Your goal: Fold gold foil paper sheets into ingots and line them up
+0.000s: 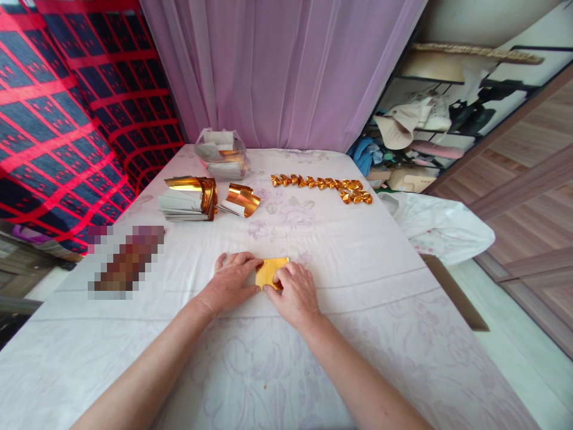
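A small sheet of gold foil paper (270, 270) lies flat on the white flowered cloth (340, 257) in front of me. My left hand (233, 280) presses down on its left edge, fingers together. My right hand (293, 292) lies over its lower right part, fingertips on the foil. Both hands hold the sheet against the cloth.
Further back on the left sits a stack of gold-and-white foil sheets (188, 200) with a curled piece (242, 199) beside it. A clear bag of more sheets (222, 155) stands behind. A row of folded gold pieces (322, 186) lies at the back right. A pixelated patch (125, 260) covers something at the left.
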Motion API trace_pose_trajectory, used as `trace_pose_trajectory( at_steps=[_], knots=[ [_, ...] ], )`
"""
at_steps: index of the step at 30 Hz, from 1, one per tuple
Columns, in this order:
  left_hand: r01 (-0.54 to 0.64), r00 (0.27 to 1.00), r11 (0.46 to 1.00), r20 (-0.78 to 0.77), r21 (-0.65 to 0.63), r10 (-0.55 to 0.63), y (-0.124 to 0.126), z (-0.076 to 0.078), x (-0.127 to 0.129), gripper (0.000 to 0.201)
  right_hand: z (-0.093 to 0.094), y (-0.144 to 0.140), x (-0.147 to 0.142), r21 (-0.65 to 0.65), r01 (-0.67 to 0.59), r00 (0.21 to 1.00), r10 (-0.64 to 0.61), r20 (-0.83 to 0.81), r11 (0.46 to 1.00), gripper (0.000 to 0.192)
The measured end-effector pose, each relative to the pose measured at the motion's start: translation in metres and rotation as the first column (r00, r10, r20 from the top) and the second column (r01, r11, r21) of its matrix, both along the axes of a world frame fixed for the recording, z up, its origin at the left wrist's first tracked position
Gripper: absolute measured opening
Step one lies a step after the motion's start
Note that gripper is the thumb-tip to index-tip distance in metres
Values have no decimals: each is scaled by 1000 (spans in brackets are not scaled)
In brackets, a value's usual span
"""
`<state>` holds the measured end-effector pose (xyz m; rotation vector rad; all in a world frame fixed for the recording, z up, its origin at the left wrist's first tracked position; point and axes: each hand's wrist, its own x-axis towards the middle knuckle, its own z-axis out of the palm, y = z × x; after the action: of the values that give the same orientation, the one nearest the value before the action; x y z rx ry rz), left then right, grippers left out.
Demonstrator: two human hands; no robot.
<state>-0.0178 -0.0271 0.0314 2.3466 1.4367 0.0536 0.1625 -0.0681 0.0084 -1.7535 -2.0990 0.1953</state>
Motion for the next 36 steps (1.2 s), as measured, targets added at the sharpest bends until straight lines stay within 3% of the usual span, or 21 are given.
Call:
trace_pose_trajectory(
  at_steps=[16,21,24,27,31,36],
  knots=[
    [1,1000,1000,8,-14,-1,2,0,-2,55,-6,-4,50,-72,-22,996,16,-85,997,2],
    [2,1000,1000,7,-4,-2,1,-1,-1,55,-1,-10,36,46,-107,994,109,-30,993,41],
    [-5,1000,1000,-1,-6,5,1,0,0,56,1,-8,17,-16,-236,971,236,46,972,53],
    [-6,1000,1000,1,-4,6,1,0,0,56,-3,-1,6,-137,-258,958,272,94,956,61],
    [3,1000,1000,2,-10,-3,1,0,-1,57,-10,5,13,-218,-259,946,293,140,941,68],
    [10,1000,1000,-10,-18,-10,2,-1,-2,59,-9,1,38,-241,-181,955,229,187,953,71]
  ],
)
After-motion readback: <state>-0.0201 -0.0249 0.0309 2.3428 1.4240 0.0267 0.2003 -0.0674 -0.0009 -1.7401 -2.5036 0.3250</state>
